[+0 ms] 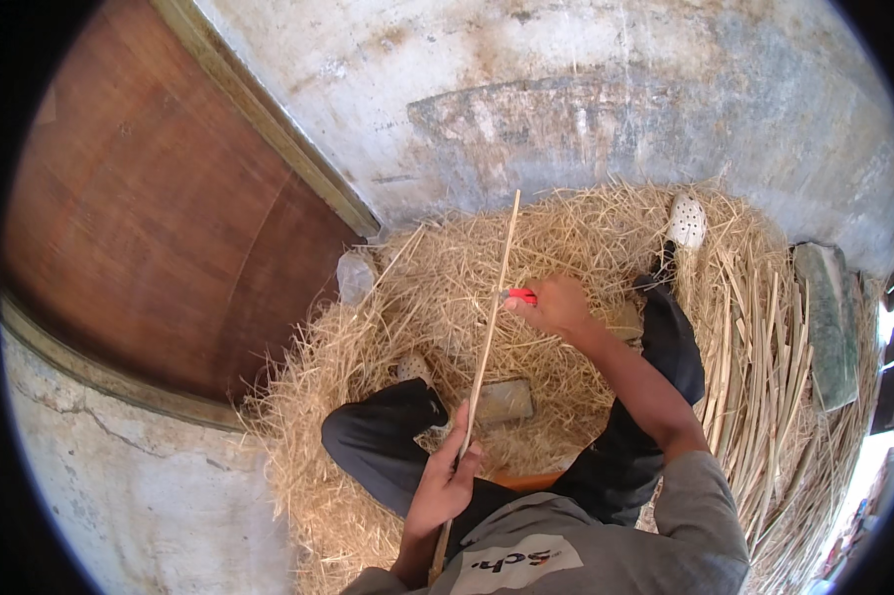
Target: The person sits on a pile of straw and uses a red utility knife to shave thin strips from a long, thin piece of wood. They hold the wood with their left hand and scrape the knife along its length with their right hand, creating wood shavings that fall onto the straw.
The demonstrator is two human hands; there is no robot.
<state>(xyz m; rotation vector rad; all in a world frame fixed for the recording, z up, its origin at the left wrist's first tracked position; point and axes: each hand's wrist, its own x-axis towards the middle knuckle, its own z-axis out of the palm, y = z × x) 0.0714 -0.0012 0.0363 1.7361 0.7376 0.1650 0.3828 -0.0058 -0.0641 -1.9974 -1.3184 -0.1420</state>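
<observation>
A long, thin, pale strip of split wood or bamboo (488, 347) runs from my lap up and away over the shavings. Near its lower part my left hand (449, 479) is closed around it, thumb and fingers pressed against the strip. My right hand (556, 304) is closed on a small red-handled knife (519, 295), farther up along the strip. The knife's tip end meets or lies right beside the strip; its blade is too small to make out clearly.
Curly straw-coloured shavings (447, 268) cover the floor around my legs. Long strips (754, 367) lie piled at right, beside a greenish slab (827, 327). A block (503, 401) sits between my legs. A brown door (169, 198), a plastic bag (355, 277) and a stained wall (606, 109) bound the space.
</observation>
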